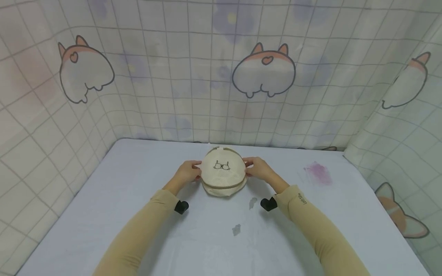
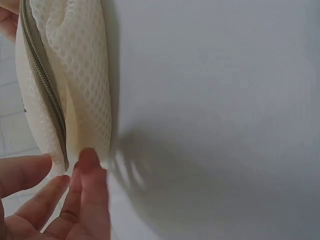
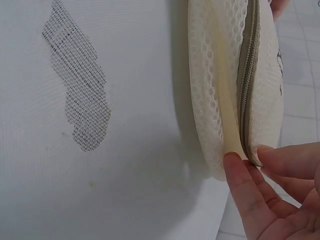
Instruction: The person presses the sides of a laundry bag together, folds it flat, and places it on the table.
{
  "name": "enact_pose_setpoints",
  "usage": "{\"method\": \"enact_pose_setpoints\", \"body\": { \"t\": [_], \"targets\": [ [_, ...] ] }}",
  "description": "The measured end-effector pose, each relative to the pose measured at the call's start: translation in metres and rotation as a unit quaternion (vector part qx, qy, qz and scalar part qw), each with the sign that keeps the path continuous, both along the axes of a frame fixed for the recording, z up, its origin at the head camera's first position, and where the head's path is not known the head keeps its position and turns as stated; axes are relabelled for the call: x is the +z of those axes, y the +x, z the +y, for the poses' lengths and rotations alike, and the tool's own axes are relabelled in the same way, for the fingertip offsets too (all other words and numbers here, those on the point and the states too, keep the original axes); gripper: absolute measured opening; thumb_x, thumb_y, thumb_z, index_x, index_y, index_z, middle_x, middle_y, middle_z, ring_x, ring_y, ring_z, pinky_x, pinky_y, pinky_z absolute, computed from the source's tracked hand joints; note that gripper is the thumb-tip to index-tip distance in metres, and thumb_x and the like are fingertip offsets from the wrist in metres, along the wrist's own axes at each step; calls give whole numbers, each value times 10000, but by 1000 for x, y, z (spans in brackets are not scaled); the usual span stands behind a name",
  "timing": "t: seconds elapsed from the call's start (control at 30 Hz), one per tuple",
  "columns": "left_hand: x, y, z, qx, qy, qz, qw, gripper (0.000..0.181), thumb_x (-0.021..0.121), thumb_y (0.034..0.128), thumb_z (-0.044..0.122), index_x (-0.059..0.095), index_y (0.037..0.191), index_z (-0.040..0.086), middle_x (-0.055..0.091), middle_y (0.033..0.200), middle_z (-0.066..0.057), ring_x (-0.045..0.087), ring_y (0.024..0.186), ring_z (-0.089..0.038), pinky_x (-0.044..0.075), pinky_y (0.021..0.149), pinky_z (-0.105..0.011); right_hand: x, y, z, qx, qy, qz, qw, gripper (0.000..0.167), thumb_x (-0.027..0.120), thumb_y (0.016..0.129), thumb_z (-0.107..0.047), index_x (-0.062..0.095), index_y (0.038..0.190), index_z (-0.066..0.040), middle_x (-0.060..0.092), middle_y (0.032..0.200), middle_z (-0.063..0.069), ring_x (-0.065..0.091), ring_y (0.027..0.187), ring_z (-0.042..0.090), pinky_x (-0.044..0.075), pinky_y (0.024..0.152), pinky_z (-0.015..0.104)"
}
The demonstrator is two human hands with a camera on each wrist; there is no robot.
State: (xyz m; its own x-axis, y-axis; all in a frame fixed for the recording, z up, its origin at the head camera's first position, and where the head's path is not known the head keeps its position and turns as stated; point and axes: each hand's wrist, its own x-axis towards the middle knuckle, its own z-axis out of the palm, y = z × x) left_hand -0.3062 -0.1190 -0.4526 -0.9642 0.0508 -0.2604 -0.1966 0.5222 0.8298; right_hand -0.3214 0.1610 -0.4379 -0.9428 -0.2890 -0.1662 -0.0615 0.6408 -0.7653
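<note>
Near the far table edge [image 1: 162, 142], 2 hands [image 1: 188, 171] [image 1: 259, 168] hold a bag [image 1: 222, 174].

We see a round cream mesh pouch [image 1: 223, 177] with a honeycomb texture of small holes, a dark line drawing of spectacles [image 1: 221, 166] on top and an olive-brown fabric zip [image 3: 247, 85] along its side. The worktop [image 1: 207, 249] is pale lilac-white, marked by a blurry pink smudge [image 1: 319, 173] and grey patches, one of which, a long irregular patch [image 3: 82, 90], shows dark speckled rows. Our sleeves [image 1: 138, 230] are plain sandy beige, the right one bearing dark lettering [image 1: 302, 198]. Behind, a white cloth hanging [image 1: 200, 96] carries grey grid lines, faint lilac flowers and dark-outlined white-and-orange corgi rumps [image 1: 264, 73].
</note>
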Motion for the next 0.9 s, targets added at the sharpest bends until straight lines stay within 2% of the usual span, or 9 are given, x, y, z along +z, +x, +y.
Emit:
{"method": "enact_pose_setpoints", "body": {
  "t": [0.2,0.37,0.5,0.63,0.73,0.9],
  "targets": [
    [5,-1,-5,-217,-299,75,9993,496,569,1014,84,501,1504,38,657,1270,-189,674,964,-238,555,769,-304,4,-1,2,100,129,184,9997,521,601,957,47,487,1465,84,621,1300,282,690,878,176,587,798,273],
    [8,1,-8,-359,-285,261,9986,484,562,1022,82,501,1498,21,646,1299,-207,669,992,-252,560,787,-308,9,0,5,128,228,351,9990,507,599,955,28,510,1451,77,617,1322,277,701,957,253,589,840,318],
    [14,4,-11,-573,-393,553,9960,489,572,1009,66,504,1488,3,630,1324,-221,671,1021,-268,554,846,-348,16,2,7,161,354,441,9983,487,583,986,12,500,1462,70,600,1352,274,681,1056,328,578,898,379],
    [19,7,-13,-741,-589,870,9917,485,569,1005,73,508,1478,-12,620,1348,-237,626,1169,-339,512,977,-442,21,4,8,221,583,607,9962,467,577,1013,-32,506,1468,48,606,1358,255,642,1148,373,561,929,436],
    [20,8,-15,-752,-645,1055,9895,481,567,1013,87,508,1482,-5,599,1384,-239,550,1288,-403,465,1053,-503,22,6,10,297,670,775,9943,455,571,1027,-60,513,1467,40,606,1365,250,614,1203,401,553,942,465],
    [22,9,-13,-666,-679,1317,9867,464,560,1039,124,512,1488,18,545,1455,-229,561,1288,-405,490,1035,-501,25,11,11,396,637,950,9927,441,562,1041,-83,521,1464,36,543,1444,247,605,1233,396,551,954,475]
  ]
}}
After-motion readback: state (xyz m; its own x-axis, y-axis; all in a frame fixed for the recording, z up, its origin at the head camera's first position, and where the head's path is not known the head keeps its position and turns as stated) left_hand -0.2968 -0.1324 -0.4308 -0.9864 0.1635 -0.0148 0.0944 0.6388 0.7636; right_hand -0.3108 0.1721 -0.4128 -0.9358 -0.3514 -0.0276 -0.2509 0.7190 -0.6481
